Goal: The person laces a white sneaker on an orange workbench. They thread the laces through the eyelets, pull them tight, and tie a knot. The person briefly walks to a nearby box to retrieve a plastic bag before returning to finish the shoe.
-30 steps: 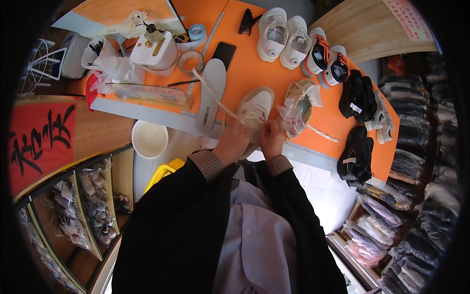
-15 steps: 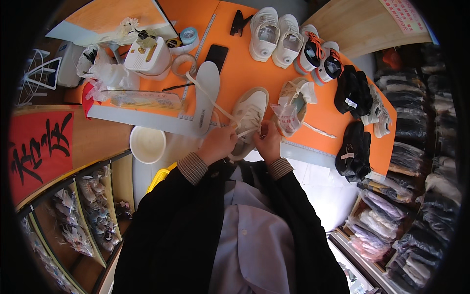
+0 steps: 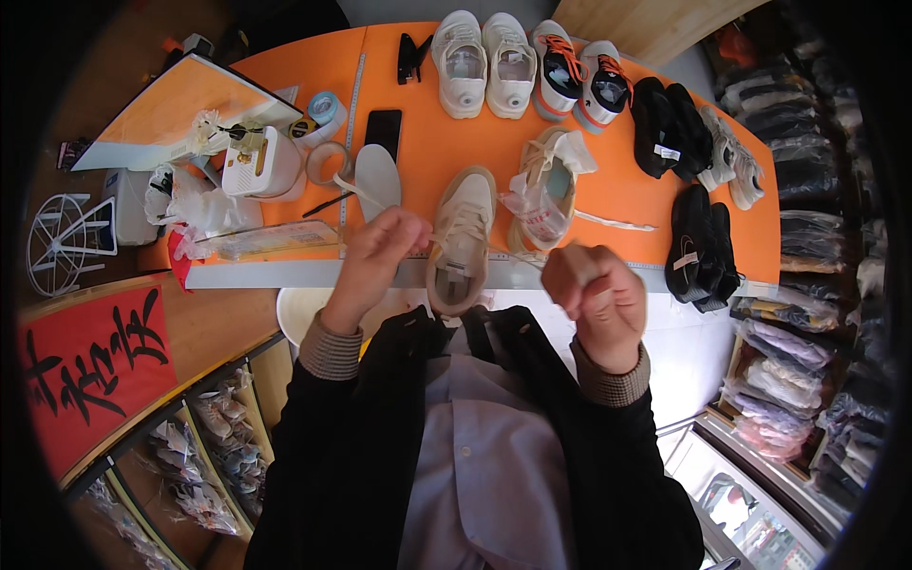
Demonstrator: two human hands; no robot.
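Observation:
A white and beige sneaker (image 3: 467,195) stands at the table's near edge, toe pointing away, its tongue and laces showing. My left hand (image 3: 378,255) is raised just left of it, fingers pinched on a pale shoelace whose loose end trails toward the grey insole (image 3: 377,179). To the right of the shoe, my right hand (image 3: 603,299) is closed, and another strand of the lace runs from the shoe to its fingers. The matching sneaker (image 3: 559,190) lies beyond my right hand with clear plastic wrap in it and a loose lace beside it.
The orange table (image 3: 418,66) holds a black stapler (image 3: 412,59), a phone (image 3: 383,131), a tape roll (image 3: 328,163) and a white box-shaped device (image 3: 263,163). Several pairs of shoes line its far and right sides, including black sneakers (image 3: 696,252). Bagged goods fill shelves (image 3: 784,228) at right.
Both hands have moved apart from the sneaker's laces, left hand leftward, right hand rightward and nearer me, drawing the lace out. The view has shifted too.

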